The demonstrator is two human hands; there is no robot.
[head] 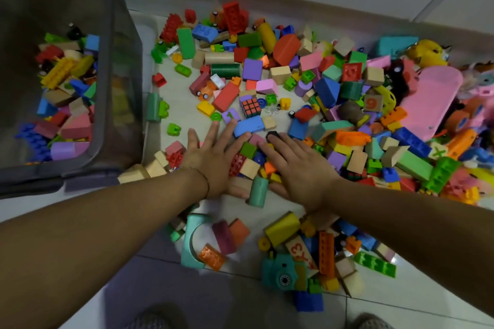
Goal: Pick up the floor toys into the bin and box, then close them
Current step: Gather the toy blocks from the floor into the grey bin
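A wide heap of coloured wooden blocks and plastic bricks (280,75) covers the tiled floor. My left hand (213,160) lies flat, fingers spread, on blocks near the heap's front edge. My right hand (296,163) lies flat beside it, its fingers straight over a black piece (272,134) and small bricks. A green cylinder (258,191) stands between my wrists. The grey translucent bin (107,104) at the left holds many blocks. Neither hand grips anything.
A puzzle cube (250,106) sits just beyond my fingers. A teal toy camera (280,272) and a teal arch block (192,240) lie near my forearms. Pink and yellow toys (427,93) pile at the right. A white wall runs behind the heap.
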